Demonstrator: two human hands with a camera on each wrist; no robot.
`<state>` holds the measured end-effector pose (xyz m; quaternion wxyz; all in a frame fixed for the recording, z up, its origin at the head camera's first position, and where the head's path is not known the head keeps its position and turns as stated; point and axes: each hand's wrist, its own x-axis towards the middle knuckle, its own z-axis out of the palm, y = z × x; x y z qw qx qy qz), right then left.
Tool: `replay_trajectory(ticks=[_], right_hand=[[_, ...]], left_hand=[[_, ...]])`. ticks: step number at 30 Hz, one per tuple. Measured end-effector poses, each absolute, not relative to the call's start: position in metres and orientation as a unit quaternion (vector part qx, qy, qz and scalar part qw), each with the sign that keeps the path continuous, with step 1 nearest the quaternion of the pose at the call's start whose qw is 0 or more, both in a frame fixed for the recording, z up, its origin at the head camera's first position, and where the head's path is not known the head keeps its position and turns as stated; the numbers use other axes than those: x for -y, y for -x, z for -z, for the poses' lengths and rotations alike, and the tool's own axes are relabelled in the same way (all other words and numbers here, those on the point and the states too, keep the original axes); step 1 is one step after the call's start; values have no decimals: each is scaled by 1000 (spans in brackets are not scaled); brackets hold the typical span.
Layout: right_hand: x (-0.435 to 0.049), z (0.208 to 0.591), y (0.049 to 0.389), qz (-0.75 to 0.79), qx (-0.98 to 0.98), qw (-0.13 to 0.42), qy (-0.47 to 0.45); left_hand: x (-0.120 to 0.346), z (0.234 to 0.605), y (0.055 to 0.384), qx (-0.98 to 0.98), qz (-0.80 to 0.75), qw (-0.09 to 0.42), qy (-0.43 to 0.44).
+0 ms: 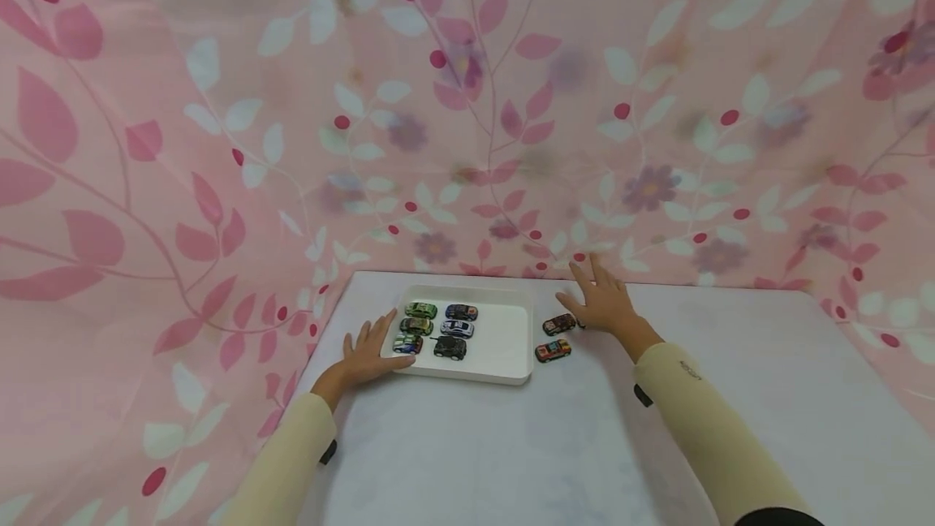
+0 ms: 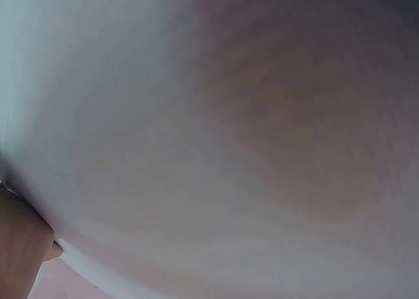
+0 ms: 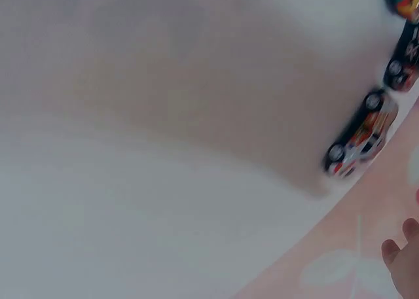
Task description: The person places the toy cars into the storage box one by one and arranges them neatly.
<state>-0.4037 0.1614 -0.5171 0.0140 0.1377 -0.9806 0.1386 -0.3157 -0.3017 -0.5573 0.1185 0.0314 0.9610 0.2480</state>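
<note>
A white tray [image 1: 500, 339] holds several toy cars in two columns, among them a green toy car [image 1: 421, 311] and a black army-style toy vehicle [image 1: 450, 347]. My left hand [image 1: 368, 355] lies along the tray's left side, fingers spread and thumb at the front rim. To the right of the tray, my right hand [image 1: 605, 304] hovers with spread fingers near a dark toy car [image 1: 559, 324] and a red-orange toy car [image 1: 553, 350]. A white-and-orange toy car [image 3: 363, 135] is mostly hidden behind that hand in the head view, but shows in the right wrist view.
The tray and loose cars stand on a white-covered table [image 1: 467, 445]. Behind the table's far edge hangs a pink floral cloth [image 1: 467, 144]. The left wrist view shows mostly blurred pale surface, with part of the hand [image 2: 23, 243] at its lower left corner.
</note>
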Motion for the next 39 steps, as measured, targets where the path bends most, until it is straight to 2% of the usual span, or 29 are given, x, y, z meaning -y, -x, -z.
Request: replay_trajectory(ticks=[11,19,27,33,39], right_hand=[[-213,523,392,-122,987,-8,-100],[-230,521,386,-107,989,-7,-104],[-231,522,388,-90,985,0,-145],[-213,532,389,-97,982,9,-163],[-196,539,383,-145,975,-29,-166]], left_hand=[[304,567,317,-961,-250,116,-29],[304,574,322,-961,-252,107,-35],[301,562,322,-961,-252,109,-42],[306,560,321,-962,-252,99,-39],[307,574,322,-963,-246,104,-37]])
